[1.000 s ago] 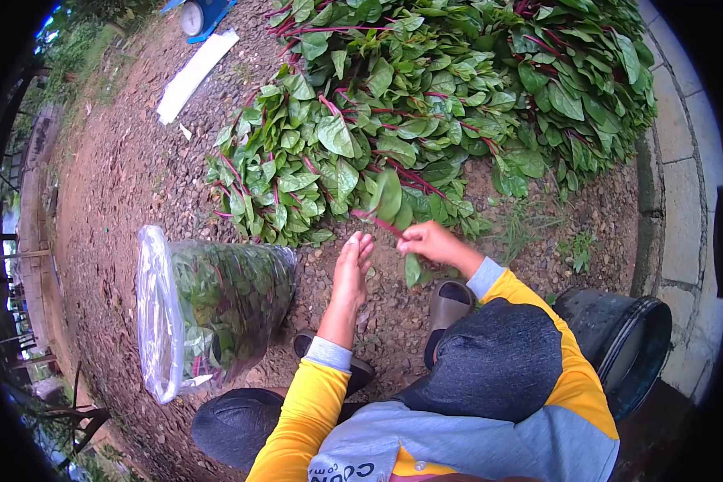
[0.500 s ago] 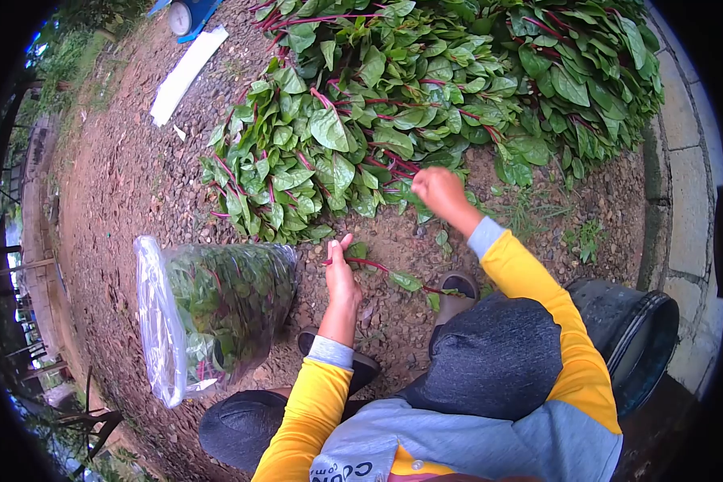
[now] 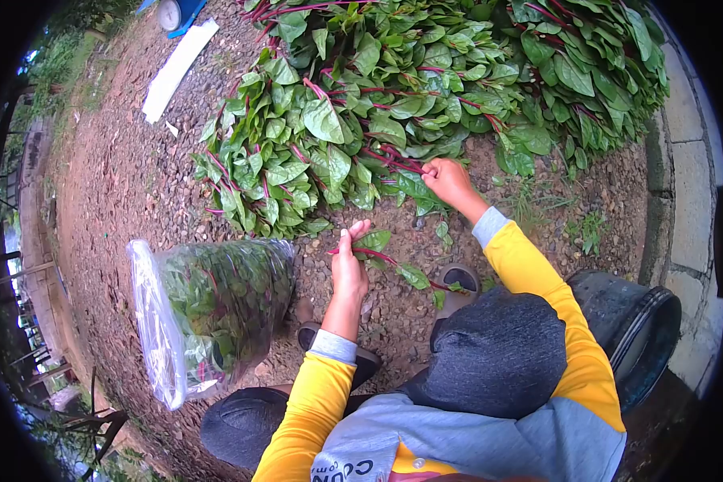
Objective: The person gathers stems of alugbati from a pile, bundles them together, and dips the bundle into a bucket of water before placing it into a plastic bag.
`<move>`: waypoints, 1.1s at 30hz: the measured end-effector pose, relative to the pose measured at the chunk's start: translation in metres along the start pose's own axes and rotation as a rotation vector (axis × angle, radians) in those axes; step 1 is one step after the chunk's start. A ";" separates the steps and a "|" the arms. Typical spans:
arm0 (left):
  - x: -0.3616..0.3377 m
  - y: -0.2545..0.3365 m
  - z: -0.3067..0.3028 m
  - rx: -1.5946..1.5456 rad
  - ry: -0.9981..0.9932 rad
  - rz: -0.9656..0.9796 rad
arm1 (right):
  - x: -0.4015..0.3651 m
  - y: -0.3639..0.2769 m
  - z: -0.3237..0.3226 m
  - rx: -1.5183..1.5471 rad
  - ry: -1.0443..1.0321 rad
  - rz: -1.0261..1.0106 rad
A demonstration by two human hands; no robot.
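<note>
Between the thumb and fingers of my left hand [image 3: 349, 265] is a red-stemmed leafy sprig [image 3: 386, 257], which looks like Malabar spinach. Its stem slants down to the right, toward my shoe. My right hand [image 3: 448, 181] is closed in a pinch at the near edge of a big heap of the same greens [image 3: 361, 104], on the ends of red stems [image 3: 398, 159] that lead into the heap. To the left of my left hand stands a clear plastic bag [image 3: 225, 309] filled with leaves, its mouth facing left.
A dark bucket [image 3: 618, 321] lies on its side at my right, near a concrete block edging [image 3: 691, 185]. At the far left are a white strip [image 3: 181, 68] and a blue scale with a dial [image 3: 169, 14]. Gravelly soil [image 3: 120, 193] surrounds everything.
My right hand has shifted slightly right and down and now pinches the red stems at the heap's edge. My left hand has moved a little up and right, still with the sprig.
</note>
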State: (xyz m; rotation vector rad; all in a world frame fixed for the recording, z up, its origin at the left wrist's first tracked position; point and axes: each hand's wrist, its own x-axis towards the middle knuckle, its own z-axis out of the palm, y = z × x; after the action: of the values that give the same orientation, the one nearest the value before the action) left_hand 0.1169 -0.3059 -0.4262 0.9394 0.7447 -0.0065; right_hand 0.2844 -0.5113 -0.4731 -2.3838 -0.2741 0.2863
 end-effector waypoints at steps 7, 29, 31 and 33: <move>0.000 0.001 0.007 0.023 -0.006 0.031 | -0.035 -0.014 -0.015 0.162 -0.003 0.111; -0.008 -0.006 0.033 -0.071 -0.041 0.064 | -0.105 -0.038 0.042 0.950 -0.524 0.018; -0.006 -0.009 0.032 -0.064 -0.039 0.098 | -0.101 -0.035 0.038 0.987 -0.481 -0.006; -0.002 -0.012 0.027 -0.121 -0.052 0.079 | -0.091 -0.031 0.027 0.906 -0.415 -0.042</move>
State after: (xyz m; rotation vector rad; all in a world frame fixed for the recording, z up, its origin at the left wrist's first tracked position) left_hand 0.1271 -0.3343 -0.4239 0.8493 0.6522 0.0825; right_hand 0.1863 -0.4968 -0.4602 -1.4108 -0.2997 0.7139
